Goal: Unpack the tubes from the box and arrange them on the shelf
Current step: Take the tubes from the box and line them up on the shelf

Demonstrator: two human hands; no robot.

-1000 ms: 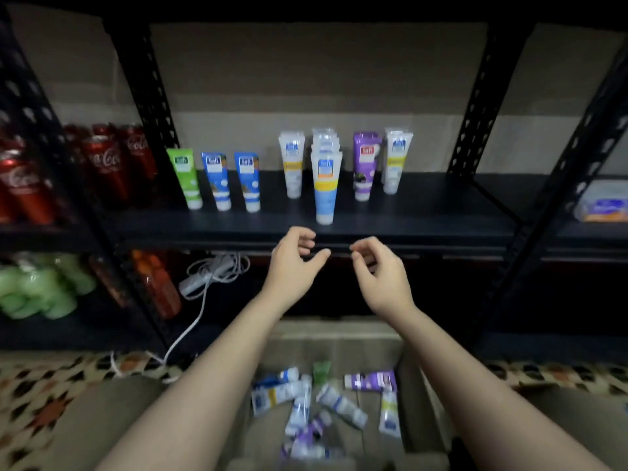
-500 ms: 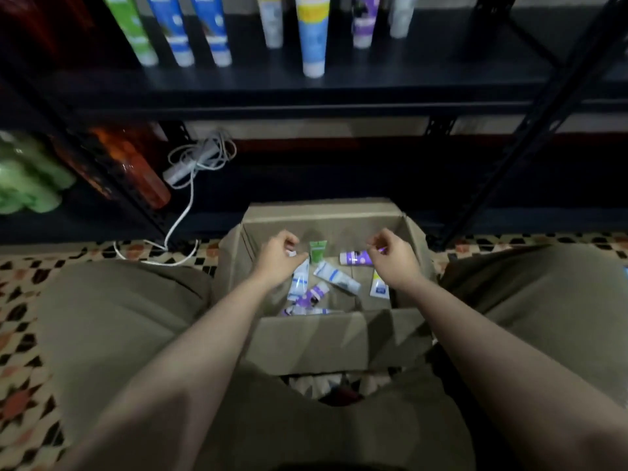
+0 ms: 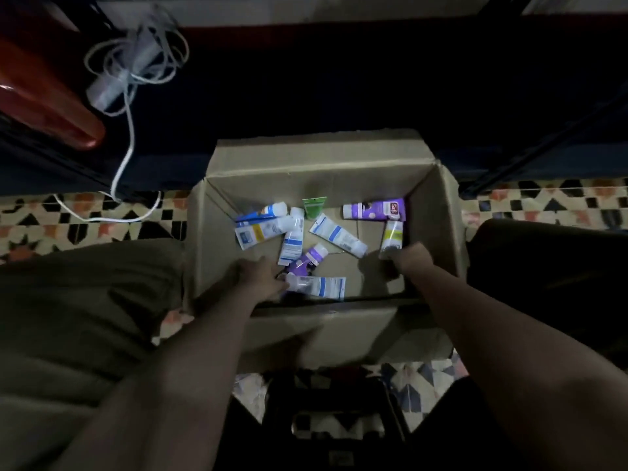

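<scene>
Where it lies boxed, purple tube point(image 3: 373, 210): "Safi".

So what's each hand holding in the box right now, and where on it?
Left hand touches the cap end of the white tube; right hand is at the crimped end of the yellow tube. Neither grip can be confirmed.

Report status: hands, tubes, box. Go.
Left hand down in the box, touching the nearest white tube. Right hand on the yellow-green tube; grip unclear. Loose tubes on the box floor. Nothing blocking.
</scene>
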